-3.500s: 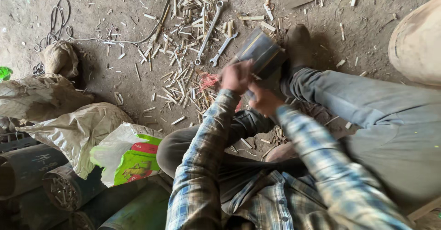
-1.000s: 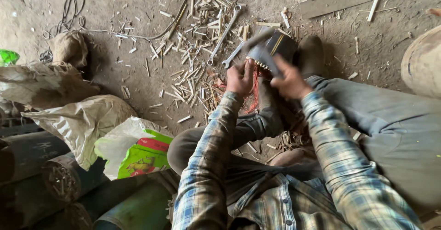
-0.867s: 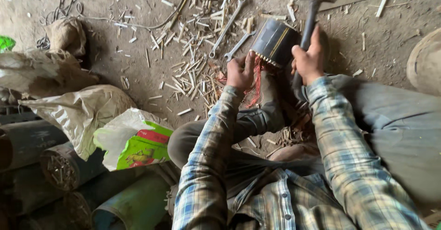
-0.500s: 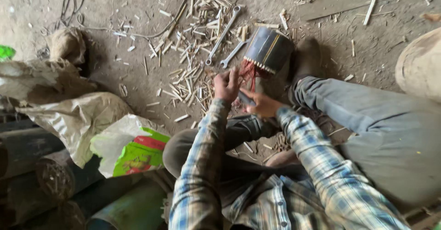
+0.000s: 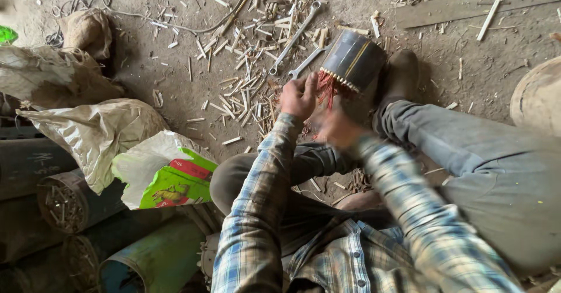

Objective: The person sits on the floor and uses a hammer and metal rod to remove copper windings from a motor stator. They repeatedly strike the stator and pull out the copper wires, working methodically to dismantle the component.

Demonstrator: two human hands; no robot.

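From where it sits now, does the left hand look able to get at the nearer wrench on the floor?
Probably yes. The left hand is at the red wires of the dark cylinder, and the wrench lies just beyond it on open floor, with only loose sticks around.

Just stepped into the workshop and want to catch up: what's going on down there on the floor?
A person sits on the dirt floor with a dark cylindrical motor core propped by one boot. The left hand grips the reddish copper wires at its end; the right hand is blurred just below. Two spanners and wood splinters lie nearby.
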